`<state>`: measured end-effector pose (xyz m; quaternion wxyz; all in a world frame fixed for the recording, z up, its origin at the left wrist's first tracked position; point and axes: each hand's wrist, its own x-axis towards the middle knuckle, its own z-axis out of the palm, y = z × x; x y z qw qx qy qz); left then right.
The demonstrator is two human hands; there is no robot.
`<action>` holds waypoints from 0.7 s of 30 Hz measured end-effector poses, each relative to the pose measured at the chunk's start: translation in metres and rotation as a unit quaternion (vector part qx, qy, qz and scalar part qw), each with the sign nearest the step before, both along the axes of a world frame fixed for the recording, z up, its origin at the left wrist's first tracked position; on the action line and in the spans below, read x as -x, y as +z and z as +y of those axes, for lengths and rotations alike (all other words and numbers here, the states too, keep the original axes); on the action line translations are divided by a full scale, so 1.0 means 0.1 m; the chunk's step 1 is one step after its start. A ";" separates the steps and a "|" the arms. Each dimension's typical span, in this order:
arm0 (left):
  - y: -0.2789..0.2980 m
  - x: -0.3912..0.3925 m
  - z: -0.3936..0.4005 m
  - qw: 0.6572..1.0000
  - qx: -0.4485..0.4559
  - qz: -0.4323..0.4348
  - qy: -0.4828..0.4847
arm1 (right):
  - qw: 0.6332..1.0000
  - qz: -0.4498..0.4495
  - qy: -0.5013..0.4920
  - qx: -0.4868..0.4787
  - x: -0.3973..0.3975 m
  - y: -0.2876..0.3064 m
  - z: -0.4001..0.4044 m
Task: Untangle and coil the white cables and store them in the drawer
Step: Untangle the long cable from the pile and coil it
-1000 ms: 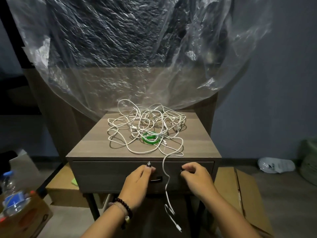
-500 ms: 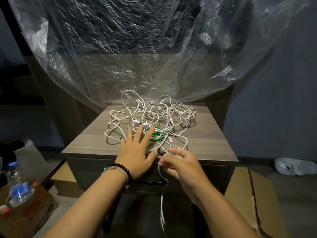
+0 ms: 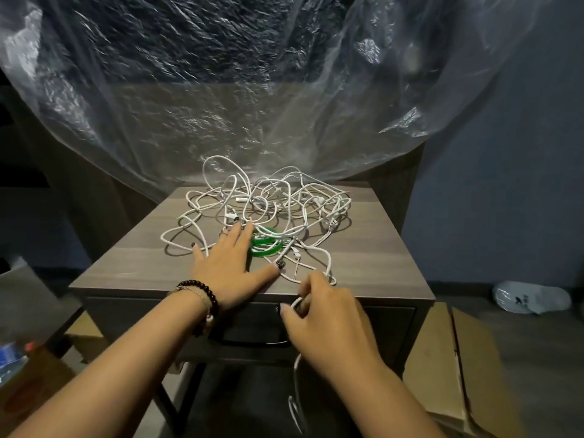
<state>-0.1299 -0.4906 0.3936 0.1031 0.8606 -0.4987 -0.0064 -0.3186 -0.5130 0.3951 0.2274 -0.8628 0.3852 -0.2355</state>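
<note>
A tangle of white cables lies on top of a grey wooden side table, with a green ring under the strands. My left hand lies flat and spread on the near part of the tangle, fingers touching the strands and the green ring. My right hand is at the table's front edge, fingers pinched on one white cable strand that hangs down past the drawer front. The drawer is shut; its dark handle shows between my wrists.
A large clear plastic sheet hangs over dark furniture behind the table. Flattened cardboard lies on the floor at right, a white bag beyond it. A box with a water bottle sits at lower left.
Both hands rose from the drawer front to the tabletop. My left hand settled flat on the tangle; my right hand took hold of the hanging strand at the edge.
</note>
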 end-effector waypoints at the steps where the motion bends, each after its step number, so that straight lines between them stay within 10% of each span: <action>1: 0.00 0.00 -0.01 1.000 -0.004 0.002 0.003 | 1.000 -0.014 -0.017 0.015 -0.01 0.01 -0.01; 10: 0.01 -0.16 -0.52 0.996 -0.087 -0.008 0.005 | 0.938 -0.309 -0.081 -0.137 0.00 0.27 -0.16; 21: 0.04 -0.46 -0.98 0.997 -0.070 -0.011 0.002 | 0.847 -0.377 -0.048 -0.372 0.11 0.32 -0.28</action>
